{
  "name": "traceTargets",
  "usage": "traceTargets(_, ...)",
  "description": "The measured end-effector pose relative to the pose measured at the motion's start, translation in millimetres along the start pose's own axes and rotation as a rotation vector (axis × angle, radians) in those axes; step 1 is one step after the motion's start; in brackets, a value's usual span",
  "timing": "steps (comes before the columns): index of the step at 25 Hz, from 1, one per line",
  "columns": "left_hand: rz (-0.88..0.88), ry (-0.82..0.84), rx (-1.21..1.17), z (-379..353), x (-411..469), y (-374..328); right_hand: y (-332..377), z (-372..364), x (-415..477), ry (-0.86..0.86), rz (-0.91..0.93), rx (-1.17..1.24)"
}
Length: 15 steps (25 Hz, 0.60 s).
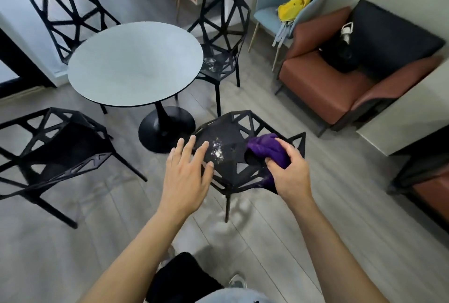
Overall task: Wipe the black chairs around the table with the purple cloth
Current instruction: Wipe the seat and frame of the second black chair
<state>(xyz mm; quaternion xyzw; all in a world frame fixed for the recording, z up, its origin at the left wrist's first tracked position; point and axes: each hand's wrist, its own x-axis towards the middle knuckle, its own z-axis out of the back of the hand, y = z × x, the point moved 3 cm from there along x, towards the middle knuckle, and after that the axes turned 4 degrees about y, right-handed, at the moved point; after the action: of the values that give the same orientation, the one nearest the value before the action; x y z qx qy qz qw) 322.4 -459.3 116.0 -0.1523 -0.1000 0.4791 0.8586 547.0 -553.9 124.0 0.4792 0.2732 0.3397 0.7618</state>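
Several black lattice chairs stand around a round white table [136, 64]. The nearest chair [233, 157] is right in front of me, with white crumbs or dust on its seat. My right hand [289, 174] grips the bunched purple cloth [267, 149] on the right side of that seat. Over the seat's left edge, my left hand [187, 171] reaches with fingers spread and straight. Another chair [223, 42] behind the table also has white specks on its seat. Two more black chairs stand at the near left [56, 147] and far left [70, 13].
A brown and black armchair [340, 84] holding a black bag stands at the right. A light blue armchair [286, 4] with a yellow cloth is behind it. A white counter edge [408, 118] juts in at the right. Grey wood floor lies around the chairs.
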Motion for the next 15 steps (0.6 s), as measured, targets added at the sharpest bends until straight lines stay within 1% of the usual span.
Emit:
traceTargets(3, 0.015, 0.018, 0.009, -16.5, 16.3, -43.2, -6.9, 49.4, 28.6, -0.012, 0.038, -0.014)
traceTargets(5, 0.032, -0.005, 0.006, -24.6, 33.6, -66.7, -8.4, 73.6, 57.0, -0.012, 0.055, 0.008)
traceTargets(8, 0.057, -0.025, 0.0, -40.0, 68.4, -96.2, -9.4, 100.9, 108.5, -0.007, 0.077, -0.001)
traceTargets(13, 0.162, -0.053, -0.087, -70.4, 136.3, -138.7, -11.5, 144.2, 201.5, 0.046, 0.084, -0.072)
traceTargets(15, 0.182, -0.058, -0.088, -81.2, 160.7, -154.9, -11.5, 160.5, 235.6, 0.06, 0.093, -0.093)
